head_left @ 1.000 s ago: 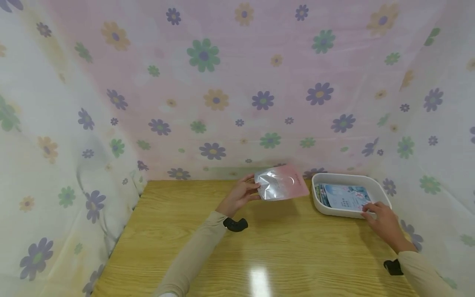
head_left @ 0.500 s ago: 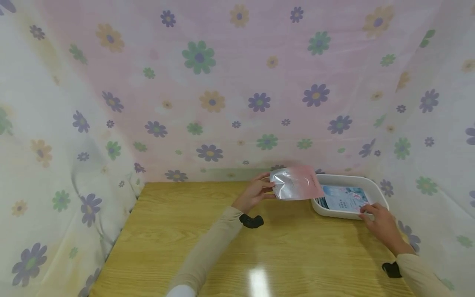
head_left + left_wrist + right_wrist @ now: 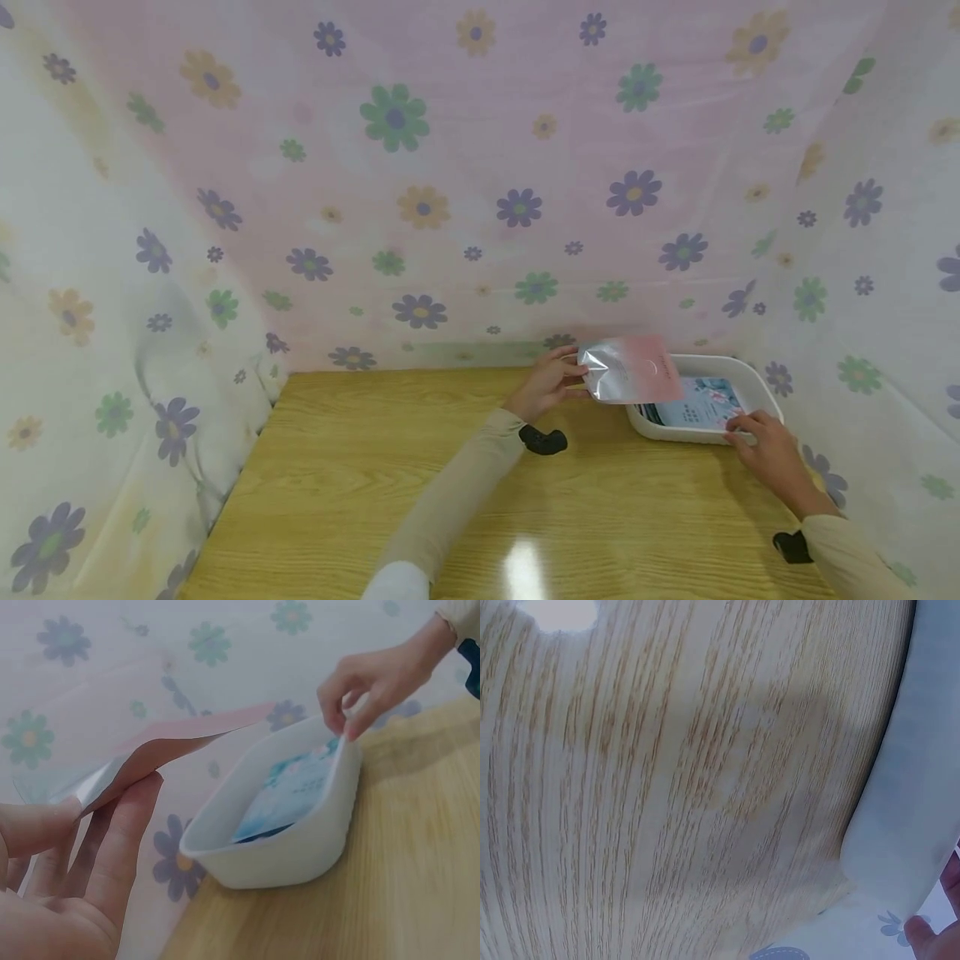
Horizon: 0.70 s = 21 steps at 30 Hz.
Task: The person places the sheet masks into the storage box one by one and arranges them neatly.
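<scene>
A pink and silver flat pouch (image 3: 637, 371) is pinched at its silver end by my left hand (image 3: 546, 386), thumb on top and fingers beneath in the left wrist view. The pouch is held up in the air, its pink end over the left side of a white oblong bin (image 3: 761, 396). Inside the bin lie several flat packets; a light blue one with a floral print (image 3: 697, 404) is uppermost. My right hand (image 3: 772, 454) pinches the bin's near right rim between thumb and fingers. In the right wrist view only part of that hand (image 3: 934, 937) shows at the bin's wall.
The bin stands on a wood-grain table (image 3: 360, 467) at its back right corner. A flower-printed cloth (image 3: 465, 167) hangs behind the table and along both sides. Light glares off the table near the front.
My left hand has carried the pouch to the right, from beside the bin to over its left part. My right hand has stayed at the bin's rim. The head view has shifted slightly.
</scene>
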Available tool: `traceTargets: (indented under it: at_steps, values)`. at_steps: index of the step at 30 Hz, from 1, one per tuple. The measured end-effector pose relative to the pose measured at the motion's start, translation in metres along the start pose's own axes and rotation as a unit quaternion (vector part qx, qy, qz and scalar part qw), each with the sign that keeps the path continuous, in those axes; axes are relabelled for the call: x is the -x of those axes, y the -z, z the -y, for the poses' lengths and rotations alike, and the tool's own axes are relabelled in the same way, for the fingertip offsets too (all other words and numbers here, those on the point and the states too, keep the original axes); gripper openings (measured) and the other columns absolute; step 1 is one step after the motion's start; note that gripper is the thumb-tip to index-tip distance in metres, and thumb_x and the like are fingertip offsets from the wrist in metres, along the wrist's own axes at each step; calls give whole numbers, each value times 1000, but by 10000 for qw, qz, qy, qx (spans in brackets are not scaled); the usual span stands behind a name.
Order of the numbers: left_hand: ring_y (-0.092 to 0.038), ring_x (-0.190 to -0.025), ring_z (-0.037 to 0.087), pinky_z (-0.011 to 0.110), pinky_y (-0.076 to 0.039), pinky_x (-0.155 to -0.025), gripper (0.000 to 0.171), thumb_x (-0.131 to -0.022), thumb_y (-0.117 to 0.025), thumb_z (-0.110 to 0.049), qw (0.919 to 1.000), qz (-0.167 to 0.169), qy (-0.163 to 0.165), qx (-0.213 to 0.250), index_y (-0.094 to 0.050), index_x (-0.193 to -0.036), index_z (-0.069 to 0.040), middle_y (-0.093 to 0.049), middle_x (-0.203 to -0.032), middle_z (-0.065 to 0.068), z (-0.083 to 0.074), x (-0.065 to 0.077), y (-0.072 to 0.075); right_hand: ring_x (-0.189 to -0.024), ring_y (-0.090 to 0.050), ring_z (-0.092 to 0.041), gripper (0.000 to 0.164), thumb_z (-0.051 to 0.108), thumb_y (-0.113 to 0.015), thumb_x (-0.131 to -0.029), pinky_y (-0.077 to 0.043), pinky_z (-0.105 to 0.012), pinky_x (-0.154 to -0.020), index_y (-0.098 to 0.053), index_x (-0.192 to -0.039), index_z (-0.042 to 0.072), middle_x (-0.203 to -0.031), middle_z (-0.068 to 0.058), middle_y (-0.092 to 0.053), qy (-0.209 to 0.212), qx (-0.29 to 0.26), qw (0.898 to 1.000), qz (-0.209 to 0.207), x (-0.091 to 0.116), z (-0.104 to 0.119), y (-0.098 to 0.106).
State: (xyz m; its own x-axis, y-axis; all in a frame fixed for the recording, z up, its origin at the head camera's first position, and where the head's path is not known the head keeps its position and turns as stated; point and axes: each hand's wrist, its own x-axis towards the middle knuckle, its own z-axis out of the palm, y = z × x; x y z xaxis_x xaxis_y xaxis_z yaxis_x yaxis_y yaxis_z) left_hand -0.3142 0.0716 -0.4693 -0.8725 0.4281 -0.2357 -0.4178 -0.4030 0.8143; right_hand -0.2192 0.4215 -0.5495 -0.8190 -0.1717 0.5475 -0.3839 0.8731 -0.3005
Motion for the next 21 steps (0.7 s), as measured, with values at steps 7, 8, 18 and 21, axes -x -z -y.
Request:
traceTargets:
  at_steps: [7,8,18,21]
  values:
    - [-64,-83,24,53,-51,-82,50,-87,-55,12,10000,66,48,-31,-53,-132,-9,-63,-107,10,6,-17,-22,-65,-47,-23,24,-6,-80,-64,-37,-36,-52,-65,-77,8,-78,-8,-54,30,3,9999,-111,0,-1,3]
    - [-64,-83,24,53,-51,-82,49,-87,-55,12,9999,82,58,-13,-53,-131,-9,-63,-107,10,7,-19,-25,-65,-48,-23,24,-6,-80,-63,-37,-36,-52,-65,-76,8,-77,-8,-54,54,7,9999,-154,0,0,4]
    - [-64,-81,23,53,-51,-81,42,-87,-57,10,10000,-10,-41,-62,-59,-126,-7,-65,-103,9,23,-38,-46,-65,-49,-23,24,-6,-79,-65,-39,-37,-53,-64,-76,9,-77,-7,-54,0,-58,9998,-185,-2,4,2]
    - [-64,-80,23,53,-51,-81,43,-88,-58,8,10000,-15,-33,-69,-59,-128,-7,-65,-106,9,29,-42,-53,-64,-48,-21,25,-7,-79,-63,-38,-37,-53,-64,-75,9,-75,-6,-54,2,-60,9997,-251,0,6,2]
